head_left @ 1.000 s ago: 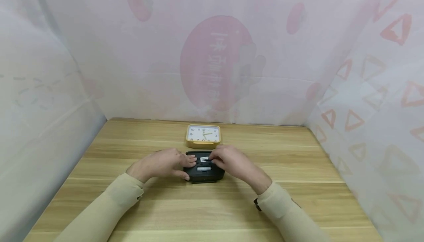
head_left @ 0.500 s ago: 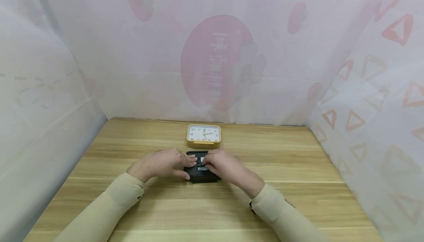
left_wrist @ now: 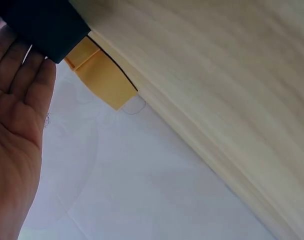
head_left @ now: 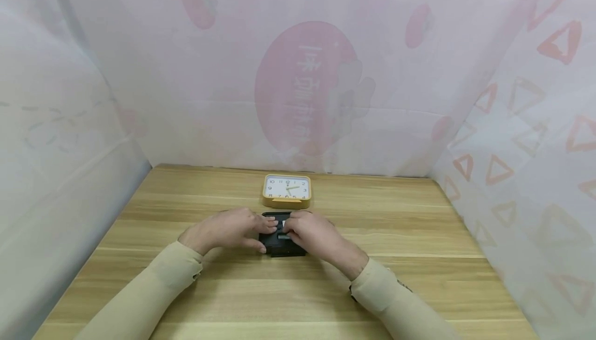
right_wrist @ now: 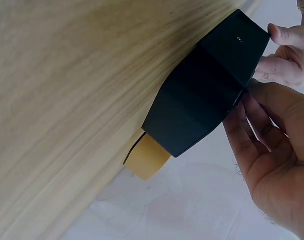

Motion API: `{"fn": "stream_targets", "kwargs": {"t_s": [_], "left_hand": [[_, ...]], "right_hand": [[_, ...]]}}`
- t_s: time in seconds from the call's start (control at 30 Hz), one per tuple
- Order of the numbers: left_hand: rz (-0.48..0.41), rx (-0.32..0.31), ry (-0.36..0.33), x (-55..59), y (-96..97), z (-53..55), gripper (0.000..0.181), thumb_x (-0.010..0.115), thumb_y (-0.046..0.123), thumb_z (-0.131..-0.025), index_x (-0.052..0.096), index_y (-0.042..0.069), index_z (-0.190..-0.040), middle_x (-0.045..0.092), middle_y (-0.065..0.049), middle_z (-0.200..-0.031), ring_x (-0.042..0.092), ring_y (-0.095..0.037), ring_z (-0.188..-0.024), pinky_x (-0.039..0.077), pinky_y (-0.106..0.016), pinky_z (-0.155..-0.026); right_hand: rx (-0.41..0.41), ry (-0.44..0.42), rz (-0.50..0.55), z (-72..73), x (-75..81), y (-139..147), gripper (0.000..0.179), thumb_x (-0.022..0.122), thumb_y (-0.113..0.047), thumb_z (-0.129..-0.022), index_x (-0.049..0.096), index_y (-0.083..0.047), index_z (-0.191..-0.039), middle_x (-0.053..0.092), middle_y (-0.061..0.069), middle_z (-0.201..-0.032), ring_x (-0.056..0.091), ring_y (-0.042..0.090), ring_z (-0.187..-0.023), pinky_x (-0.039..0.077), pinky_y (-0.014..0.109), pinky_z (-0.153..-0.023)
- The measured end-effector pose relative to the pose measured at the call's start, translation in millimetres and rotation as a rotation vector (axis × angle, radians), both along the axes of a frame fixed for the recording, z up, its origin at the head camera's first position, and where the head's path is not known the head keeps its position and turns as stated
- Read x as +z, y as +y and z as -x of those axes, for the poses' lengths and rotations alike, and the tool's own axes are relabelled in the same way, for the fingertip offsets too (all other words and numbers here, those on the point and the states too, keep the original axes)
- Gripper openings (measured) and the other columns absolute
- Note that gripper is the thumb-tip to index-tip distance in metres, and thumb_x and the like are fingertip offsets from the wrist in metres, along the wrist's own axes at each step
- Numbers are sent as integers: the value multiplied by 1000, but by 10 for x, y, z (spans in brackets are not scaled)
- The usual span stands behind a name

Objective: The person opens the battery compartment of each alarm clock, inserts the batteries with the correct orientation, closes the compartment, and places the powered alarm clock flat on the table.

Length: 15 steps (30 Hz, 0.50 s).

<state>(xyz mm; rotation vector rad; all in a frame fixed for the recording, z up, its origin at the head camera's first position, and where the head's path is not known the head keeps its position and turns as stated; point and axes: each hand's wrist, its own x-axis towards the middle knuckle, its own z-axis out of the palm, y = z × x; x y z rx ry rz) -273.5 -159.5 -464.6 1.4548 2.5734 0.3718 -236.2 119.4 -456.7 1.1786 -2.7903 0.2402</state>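
Observation:
A black clock-like case (head_left: 286, 251) lies on the table with its back up, a white label on it. Part of a battery (head_left: 282, 236) shows in a slot there. My left hand (head_left: 233, 230) rests straight fingers on the left of the back, its thumb along the near edge. Over the slot is my right hand (head_left: 318, 234), its fingers curled and its thumb close to the index finger. They pinch a small black piece, apparently the battery cover, now mostly hidden. In the right wrist view the fingertips meet the back of the black case (right_wrist: 202, 95).
Just behind the black case, a yellow-framed clock (head_left: 286, 190) lies with its white dial up. Both stand on a wooden table (head_left: 209, 298). White printed sheets (head_left: 223, 122) rise at the back and along both sides.
My right hand has moved left and slightly down from the right edge of the black case to the battery slot, bringing the small black piece. The left hand has stayed put.

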Motion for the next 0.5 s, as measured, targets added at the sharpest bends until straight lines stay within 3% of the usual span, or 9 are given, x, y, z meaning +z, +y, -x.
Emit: {"fn": "stream_targets", "kwargs": {"t_s": [0.23, 0.5], "left_hand": [[34, 38, 29, 24, -31, 3, 60, 89, 44, -105, 78, 11, -155, 70, -10, -169, 71, -31, -155, 60, -52, -129], [20, 24, 4, 20, -15, -7, 60, 87, 40, -107, 75, 8, -157, 70, -12, -167, 70, -30, -157, 58, -52, -131]], "right_hand": [[15, -1, -17, 4, -24, -6, 4, 88, -17, -107, 86, -20, -107, 84, -3, -112, 81, 15, -106, 70, 35, -90], [1, -3, -42, 7, -19, -27, 11, 90, -22, -106, 83, -22, -98, 81, -6, -104, 77, 13, -99, 69, 32, -89]]}}
